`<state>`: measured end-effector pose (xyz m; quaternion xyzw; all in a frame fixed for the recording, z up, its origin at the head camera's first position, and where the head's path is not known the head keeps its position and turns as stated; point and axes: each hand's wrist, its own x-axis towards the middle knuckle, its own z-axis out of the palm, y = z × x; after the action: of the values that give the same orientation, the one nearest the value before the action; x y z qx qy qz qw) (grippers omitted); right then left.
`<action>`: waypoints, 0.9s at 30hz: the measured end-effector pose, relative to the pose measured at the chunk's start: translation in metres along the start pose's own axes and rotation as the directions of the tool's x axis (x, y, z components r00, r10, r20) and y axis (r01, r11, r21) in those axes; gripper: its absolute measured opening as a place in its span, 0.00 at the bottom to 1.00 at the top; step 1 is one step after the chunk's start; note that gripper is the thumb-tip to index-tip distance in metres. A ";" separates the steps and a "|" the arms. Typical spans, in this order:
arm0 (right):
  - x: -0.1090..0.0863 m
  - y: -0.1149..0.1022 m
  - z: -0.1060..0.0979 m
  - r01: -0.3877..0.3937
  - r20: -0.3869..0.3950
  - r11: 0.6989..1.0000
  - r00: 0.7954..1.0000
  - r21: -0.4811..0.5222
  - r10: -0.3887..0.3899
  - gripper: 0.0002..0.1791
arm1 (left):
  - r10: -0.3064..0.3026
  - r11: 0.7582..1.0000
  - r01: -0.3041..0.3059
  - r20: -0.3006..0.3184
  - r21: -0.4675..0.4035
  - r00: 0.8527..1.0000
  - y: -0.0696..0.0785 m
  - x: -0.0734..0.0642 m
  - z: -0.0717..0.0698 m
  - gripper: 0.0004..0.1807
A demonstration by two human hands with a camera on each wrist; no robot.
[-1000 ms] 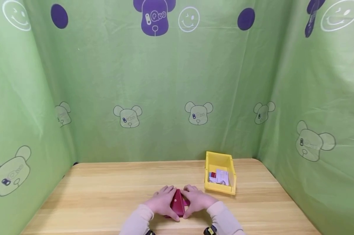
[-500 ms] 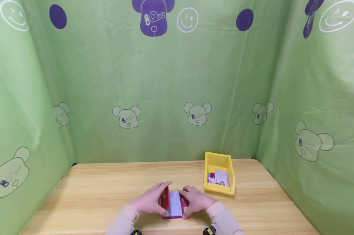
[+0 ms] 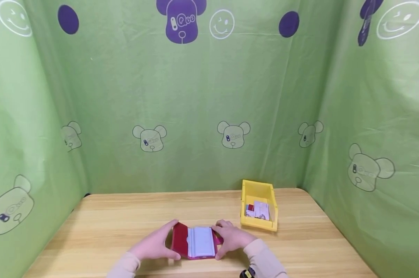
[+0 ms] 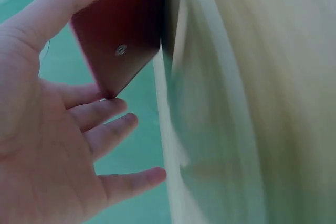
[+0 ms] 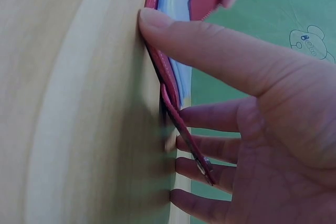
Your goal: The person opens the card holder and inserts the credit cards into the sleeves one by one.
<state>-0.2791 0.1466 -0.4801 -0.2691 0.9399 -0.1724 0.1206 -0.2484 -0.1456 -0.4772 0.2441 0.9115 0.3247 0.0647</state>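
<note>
A red card holder (image 3: 203,242) lies spread on the table, its pale clear sleeves facing up. My left hand (image 3: 154,244) holds the raised left cover by its edges, thumb at the near corner and fingers at the far one. In the left wrist view a metal snap shows on the outer face of that cover (image 4: 123,35). At the other side my right hand (image 3: 233,237) grips the holder's right part between thumb and fingers. A red strap (image 5: 184,132) with a snap sticks out under the right palm.
A yellow bin (image 3: 245,200) with several cards (image 3: 262,210) in it stands at the back right of the wooden table (image 3: 126,212). A green printed curtain (image 3: 188,92) encloses the table at the back and both sides.
My left hand has swung the card holder's cover open and leftward, uncovering the clear sleeves. The right hand has stayed in place at the holder's right side.
</note>
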 end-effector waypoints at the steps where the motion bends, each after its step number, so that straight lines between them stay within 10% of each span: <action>1: 0.000 0.000 0.000 -0.001 0.000 1.000 1.000 -0.002 0.001 0.54 | -0.001 1.000 0.001 0.005 -0.004 1.000 -0.002 -0.002 -0.001 0.59; 27: -0.001 0.001 -0.003 -0.029 0.016 0.999 0.999 0.020 0.028 0.56 | -0.108 0.992 0.105 0.037 0.064 0.994 -0.007 -0.006 0.010 0.49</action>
<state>-0.2793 0.1490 -0.4781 -0.2559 0.9408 -0.1778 0.1333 -0.2431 -0.1482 -0.4897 0.2035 0.9313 0.2877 0.0927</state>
